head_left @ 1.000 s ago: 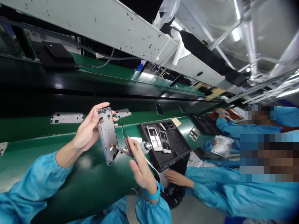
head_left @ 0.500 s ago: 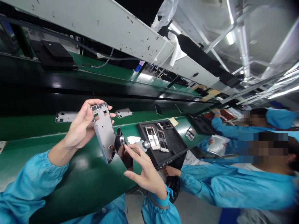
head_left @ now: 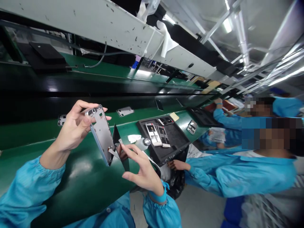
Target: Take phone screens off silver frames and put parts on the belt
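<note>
My left hand (head_left: 78, 122) is closed around the upper end of a silver phone frame (head_left: 102, 134), its inner side facing me. A dark, glossy phone screen (head_left: 121, 155) stands tilted beside the frame's right edge, joined near the bottom by a small flex cable (head_left: 114, 153). The fingers of my right hand (head_left: 140, 166) rest on the screen's right face, with the thumb at its lower edge. Just past that hand lie a bottle with a metal cap (head_left: 143, 143) and a crumpled white wipe (head_left: 134, 138).
Right of my hands, a black foam tray (head_left: 177, 139) holds several phone frames. Other frames (head_left: 125, 111) and a dark panel (head_left: 159, 104) lie along the green bench (head_left: 78, 177). Co-workers in blue sit at the right; one's hand (head_left: 178, 165) is near the tray.
The view has shifted slightly. The screen has turned more edge-on to me, beside the frame, and the pale strip of the cable now shows. Both hands keep their holds.
</note>
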`<state>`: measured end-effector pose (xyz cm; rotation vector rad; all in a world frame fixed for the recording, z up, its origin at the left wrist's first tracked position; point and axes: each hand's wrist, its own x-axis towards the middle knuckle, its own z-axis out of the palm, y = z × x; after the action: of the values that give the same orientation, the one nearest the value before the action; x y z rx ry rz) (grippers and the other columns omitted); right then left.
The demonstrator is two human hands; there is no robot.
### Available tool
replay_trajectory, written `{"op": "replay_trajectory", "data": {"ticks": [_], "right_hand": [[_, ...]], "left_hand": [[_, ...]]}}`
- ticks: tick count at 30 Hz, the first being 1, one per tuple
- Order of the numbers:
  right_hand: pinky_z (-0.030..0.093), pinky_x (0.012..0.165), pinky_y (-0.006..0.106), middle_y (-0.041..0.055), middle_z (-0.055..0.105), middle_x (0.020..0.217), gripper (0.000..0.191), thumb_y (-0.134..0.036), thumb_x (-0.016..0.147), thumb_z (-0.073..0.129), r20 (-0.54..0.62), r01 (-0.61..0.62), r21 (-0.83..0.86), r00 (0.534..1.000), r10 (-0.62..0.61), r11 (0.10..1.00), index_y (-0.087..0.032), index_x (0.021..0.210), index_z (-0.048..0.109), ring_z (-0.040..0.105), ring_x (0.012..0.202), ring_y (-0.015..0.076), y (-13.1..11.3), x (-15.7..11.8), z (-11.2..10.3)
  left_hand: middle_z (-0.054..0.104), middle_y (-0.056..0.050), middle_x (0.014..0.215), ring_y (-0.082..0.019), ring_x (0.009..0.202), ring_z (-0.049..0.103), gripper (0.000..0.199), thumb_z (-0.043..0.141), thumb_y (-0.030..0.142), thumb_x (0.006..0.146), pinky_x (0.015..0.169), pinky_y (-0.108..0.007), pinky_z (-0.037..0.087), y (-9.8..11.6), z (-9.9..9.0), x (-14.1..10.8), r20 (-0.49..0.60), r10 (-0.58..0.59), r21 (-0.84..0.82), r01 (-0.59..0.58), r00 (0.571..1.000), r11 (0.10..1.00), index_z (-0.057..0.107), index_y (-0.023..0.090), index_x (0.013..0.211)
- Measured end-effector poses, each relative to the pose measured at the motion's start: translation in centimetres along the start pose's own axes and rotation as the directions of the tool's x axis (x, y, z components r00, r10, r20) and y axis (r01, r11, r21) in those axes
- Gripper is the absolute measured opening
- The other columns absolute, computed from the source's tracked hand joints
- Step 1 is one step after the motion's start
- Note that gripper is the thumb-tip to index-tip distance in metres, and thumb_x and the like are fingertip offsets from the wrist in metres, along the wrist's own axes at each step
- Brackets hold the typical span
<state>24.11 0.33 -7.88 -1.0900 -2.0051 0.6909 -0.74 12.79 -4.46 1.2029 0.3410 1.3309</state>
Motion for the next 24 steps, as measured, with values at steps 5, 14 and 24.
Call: {"op": "replay_trajectory", "data": {"ticks": [5, 14, 24], "right_hand": [[0.057, 0.107, 0.047, 0.0142, 0.061, 0.133, 0.086, -0.069, 0.095, 0.068, -0.066, -0.009, 0.084, 0.998, 0.014, 0.996, -0.031, 0.167, 0.040, 0.066, 0.118, 0.0289, 0.5, 0.9, 2.1], [0.060, 0.103, 0.045, 0.0125, 0.054, 0.131, 0.088, -0.069, 0.094, 0.068, -0.248, 0.033, 0.220, 0.968, 0.024, 0.975, -0.035, 0.168, 0.035, 0.069, 0.109, 0.0239, 1.8, 2.8, 6.3], [0.063, 0.098, 0.043, 0.0126, 0.056, 0.131, 0.085, -0.059, 0.093, 0.077, -0.302, 0.087, 0.085, 0.952, -0.058, 0.993, -0.034, 0.166, 0.041, 0.066, 0.113, 0.0254, 1.5, 4.8, 7.2]], "left_hand": [[0.080, -0.014, 0.116, -0.029, 0.081, 0.082, 0.039, 0.087, 0.052, 0.083, 0.068, -0.038, 0.070, -0.4, 0.6, -0.3, 0.005, 0.012, 0.069, -0.013, 1.000, 0.998, 0.074, 0.024, 0.107], [0.077, -0.012, 0.105, -0.021, 0.069, 0.077, 0.039, 0.088, 0.049, 0.083, 0.045, -0.022, 0.059, -1.5, 1.0, -0.3, -0.036, 0.017, 0.172, -0.010, 0.999, 0.985, 0.075, 0.019, 0.104], [0.075, -0.013, 0.120, -0.025, 0.091, 0.081, 0.033, 0.078, 0.046, 0.095, 0.079, -0.039, 0.070, -1.3, 0.1, -0.5, 0.038, 0.106, 0.184, -0.111, 0.994, 0.977, 0.070, 0.021, 0.115]]}}
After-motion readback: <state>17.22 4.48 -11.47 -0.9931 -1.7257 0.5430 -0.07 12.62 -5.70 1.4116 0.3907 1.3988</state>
